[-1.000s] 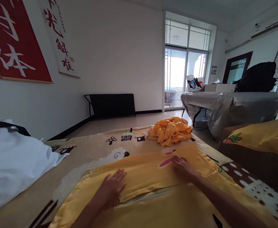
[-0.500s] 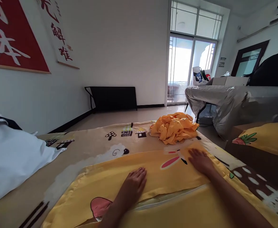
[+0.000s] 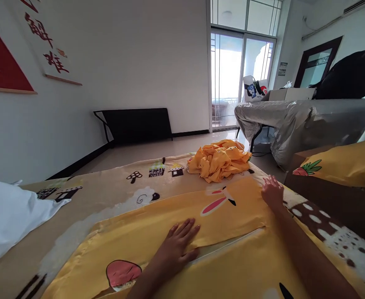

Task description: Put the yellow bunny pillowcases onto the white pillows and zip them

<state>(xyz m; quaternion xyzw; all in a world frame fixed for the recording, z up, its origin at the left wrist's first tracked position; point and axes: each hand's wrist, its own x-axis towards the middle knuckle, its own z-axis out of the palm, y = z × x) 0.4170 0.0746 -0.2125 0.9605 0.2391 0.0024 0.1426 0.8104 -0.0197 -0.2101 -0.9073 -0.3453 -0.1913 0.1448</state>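
Two bare hands are working over a yellow cover (image 3: 148, 220), which is lying spread on a patterned sheet (image 3: 107, 185). The left hand (image 3: 179, 245) is resting flat, fingers outstretched and grasping nothing, its thumb lying at the long slit (image 3: 229, 248). The right hand (image 3: 273, 192) is reaching to the cover's right edge near the far corner, fingers loosely bent (whether they are pinching fabric, I cannot tell). Beyond the far edge, the sheet is leaving room toward the left; a crumpled orange cloth (image 3: 219, 162) is narrowing the right. A white cloth (image 3: 11, 220) is lying well left, while a brown box (image 3: 314, 197), bearing a yellow pillow (image 3: 353, 164), is flanking the sheet's right side before a plastic-covered table (image 3: 291, 114).
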